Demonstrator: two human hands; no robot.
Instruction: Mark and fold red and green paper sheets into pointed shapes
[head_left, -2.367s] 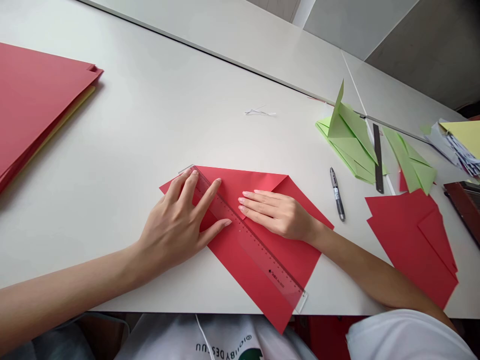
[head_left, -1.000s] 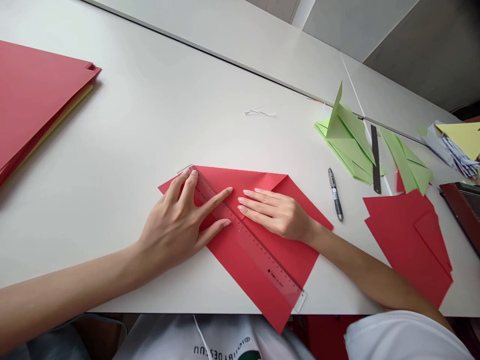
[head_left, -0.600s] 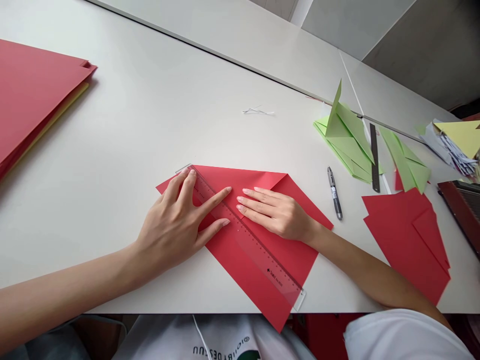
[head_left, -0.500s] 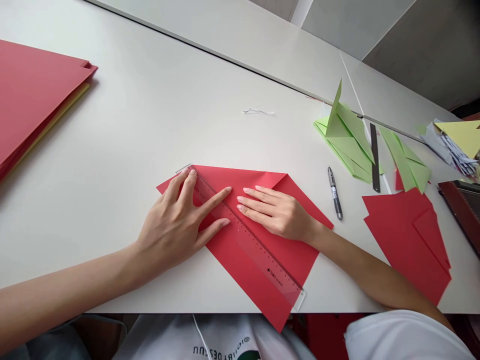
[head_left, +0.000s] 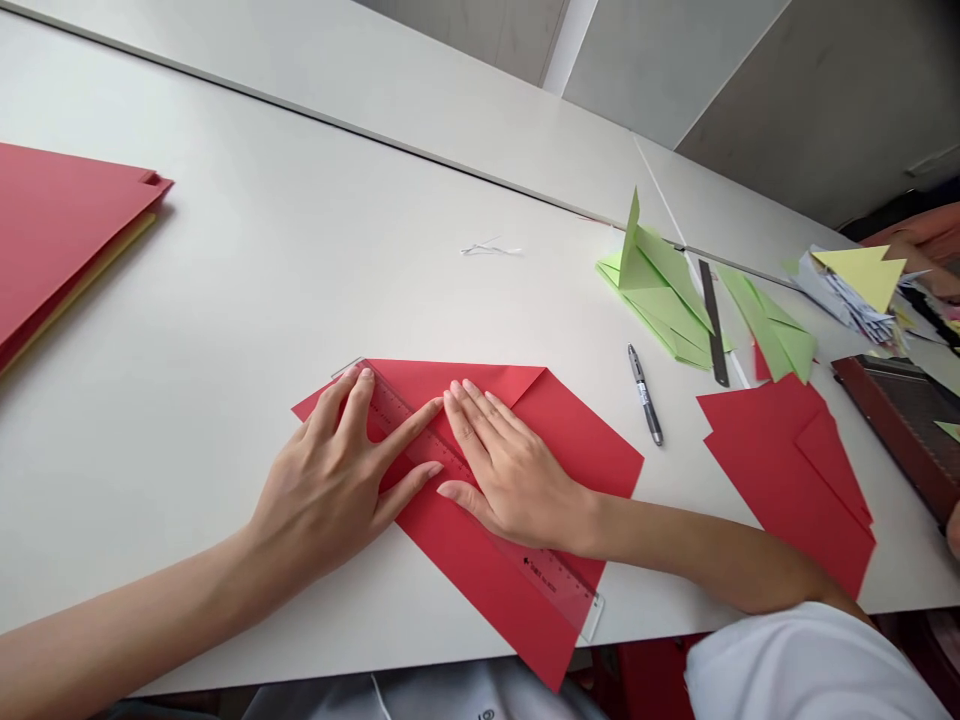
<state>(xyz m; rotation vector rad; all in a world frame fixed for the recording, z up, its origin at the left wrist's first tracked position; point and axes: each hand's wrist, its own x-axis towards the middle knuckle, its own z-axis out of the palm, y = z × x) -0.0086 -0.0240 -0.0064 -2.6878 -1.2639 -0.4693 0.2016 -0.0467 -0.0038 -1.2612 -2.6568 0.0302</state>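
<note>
A sheet of red paper [head_left: 592, 430] lies in front of me, its upper part folded over and its lowest corner jutting past the table edge. Across it, slanting from upper left to lower right, runs a clear plastic ruler [head_left: 551, 580]. My left hand [head_left: 334, 460] presses the ruler's upper end onto the paper, fingers spread. My right hand [head_left: 517, 470] lies flat over the ruler's middle and the folded paper, fingers stretched out and thumb apart. It covers part of the ruler. The right fingertips are close to the left index fingertip.
To the right are a pen [head_left: 645, 395], folded green papers [head_left: 664, 290], a dark ruler [head_left: 713, 320], more red paper [head_left: 795, 470] and a dark red paper cutter [head_left: 900, 430]. A red stack [head_left: 67, 230] lies at left. Another person's arm [head_left: 934, 265] shows at far right.
My right hand has moved left and down onto the ruler, its thumb now showing. My left hand keeps its place on the ruler. The whole view has shifted slightly.
</note>
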